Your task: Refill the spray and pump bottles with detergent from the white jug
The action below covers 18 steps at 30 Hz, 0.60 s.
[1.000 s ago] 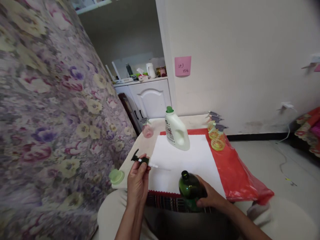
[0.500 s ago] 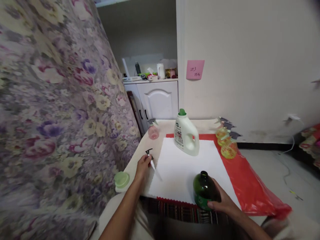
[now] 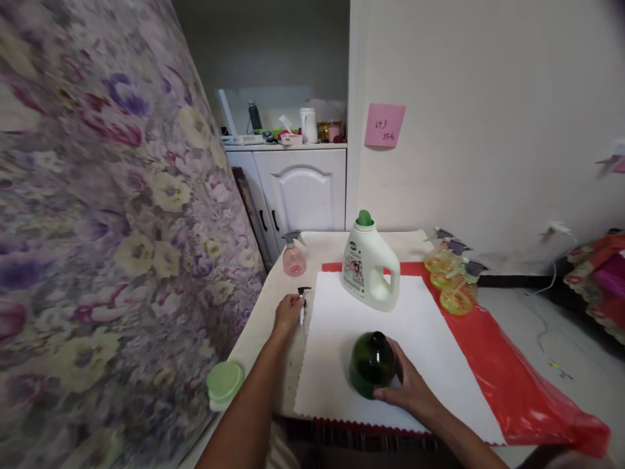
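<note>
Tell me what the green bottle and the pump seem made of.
Green bottle: glossy, tinted plastic or possibly glass, given its bright highlights and dark translucence. Pump: likely plastic, from its slim black nozzle and white stem; finish unclear.

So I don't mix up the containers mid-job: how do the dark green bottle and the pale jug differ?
The green bottle is dark and glossy, while the jug is pale with a printed label. The bottle is squat and rounded; the jug is taller, with a moulded handle. The right hand grips the bottle, whereas the jug stands untouched on the white sheet. Both narrow to a neck.
</note>
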Each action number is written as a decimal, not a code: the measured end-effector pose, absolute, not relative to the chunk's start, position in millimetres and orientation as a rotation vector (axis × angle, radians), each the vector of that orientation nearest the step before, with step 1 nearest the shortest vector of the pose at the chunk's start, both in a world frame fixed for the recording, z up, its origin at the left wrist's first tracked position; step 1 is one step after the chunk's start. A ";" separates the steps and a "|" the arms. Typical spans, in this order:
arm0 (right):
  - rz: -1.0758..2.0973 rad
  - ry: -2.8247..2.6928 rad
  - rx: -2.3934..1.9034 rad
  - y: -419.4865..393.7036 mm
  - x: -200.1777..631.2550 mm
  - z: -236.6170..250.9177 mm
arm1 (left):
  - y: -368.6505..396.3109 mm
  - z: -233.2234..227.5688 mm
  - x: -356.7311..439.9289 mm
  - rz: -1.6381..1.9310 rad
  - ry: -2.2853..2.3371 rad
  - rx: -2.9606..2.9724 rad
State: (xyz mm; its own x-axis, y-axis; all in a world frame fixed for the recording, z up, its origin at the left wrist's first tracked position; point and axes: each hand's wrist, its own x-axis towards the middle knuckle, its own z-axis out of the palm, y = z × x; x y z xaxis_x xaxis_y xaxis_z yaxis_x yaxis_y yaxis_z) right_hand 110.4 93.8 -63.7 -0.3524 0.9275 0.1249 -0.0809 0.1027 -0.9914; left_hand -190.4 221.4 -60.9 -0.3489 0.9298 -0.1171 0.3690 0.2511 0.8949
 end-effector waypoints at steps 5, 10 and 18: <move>1.305 -1.462 -0.937 109.8 91.1 -74.3 | 228.6 -65.8 -185.0 1.017 1.942 1.330; 1.253 -1.513 -0.954 109.9 83.8 -81.8 | 227.9 -69.7 -176.6 0.959 2.037 1.466; 1.144 -1.595 -1.024 106.6 83.5 -85.4 | 220.7 -66.4 -169.0 0.808 2.176 1.523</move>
State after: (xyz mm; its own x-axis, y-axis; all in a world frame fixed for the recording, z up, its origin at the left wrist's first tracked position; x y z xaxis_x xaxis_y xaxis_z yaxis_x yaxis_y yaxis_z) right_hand 83.5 106.6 -85.4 -0.2574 0.9466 0.1940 0.1199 0.2305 -0.9657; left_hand -169.0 220.7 -66.4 -0.3520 0.9355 0.0291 0.7279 0.2541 0.6368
